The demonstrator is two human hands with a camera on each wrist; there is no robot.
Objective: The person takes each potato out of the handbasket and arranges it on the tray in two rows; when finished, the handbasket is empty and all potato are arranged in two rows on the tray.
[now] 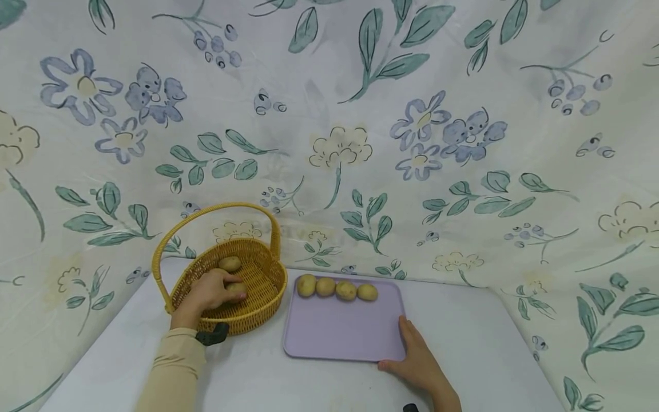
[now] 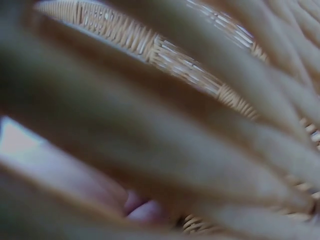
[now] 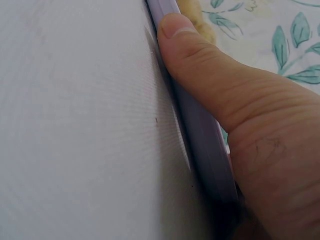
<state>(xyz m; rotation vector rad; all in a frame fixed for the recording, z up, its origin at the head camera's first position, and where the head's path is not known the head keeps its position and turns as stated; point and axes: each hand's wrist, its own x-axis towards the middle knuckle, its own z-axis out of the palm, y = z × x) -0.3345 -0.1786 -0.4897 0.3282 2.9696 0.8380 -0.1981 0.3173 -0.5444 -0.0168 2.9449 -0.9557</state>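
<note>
Inside the yellow wicker basket (image 1: 257,320), my left hand (image 1: 208,292) grips a potato (image 1: 237,288), thumb and fingers on either side of it. Another potato (image 1: 229,264) lies farther back in the basket. In the left wrist view, blurred wicker strands (image 2: 150,125) hide most of that hand. At the near right corner of the lilac tray (image 1: 342,332), my right hand (image 1: 419,360) holds the rim. Its thumb (image 3: 200,55) presses the front edge in the right wrist view, while the fingers lie along the right side. Several potatoes (image 1: 345,290) line the tray's back edge.
Basket and tray stand side by side on a white table (image 1: 257,377). The basket's tall arched handle (image 1: 226,205) rises above the left hand. A floral cloth (image 1: 329,143) hangs behind the table and down its sides.
</note>
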